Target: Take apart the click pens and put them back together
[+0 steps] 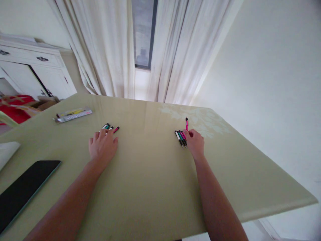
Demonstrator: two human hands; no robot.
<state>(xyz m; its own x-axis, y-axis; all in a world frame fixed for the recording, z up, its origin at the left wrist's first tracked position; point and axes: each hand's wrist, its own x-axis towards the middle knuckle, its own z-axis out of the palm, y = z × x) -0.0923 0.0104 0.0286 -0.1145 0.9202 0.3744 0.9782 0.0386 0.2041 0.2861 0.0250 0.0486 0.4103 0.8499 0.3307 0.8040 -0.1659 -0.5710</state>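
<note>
Several pens (pixel 107 126) with white, green and pink barrels lie at the left of the table, partly hidden by my left hand (pixel 103 144). That hand rests over them, palm down with its fingers spread. At the right, my right hand (pixel 195 142) pinches a pink pen (pixel 187 124) near its lower end; the black end points away from me. Just left of these fingers, a row of several pens (pixel 180 138) in white, green and pink lies side by side, slanting, and its right side is partly covered by the hand.
A pale green table (pixel 147 187) spans the view. An open pen box (pixel 74 115) lies at the back left. A black tablet (pixel 26 189) and a white item (pixel 7 151) are at the left edge. Behind stand curtains (pixel 110 50) and a white cabinet (pixel 50 72).
</note>
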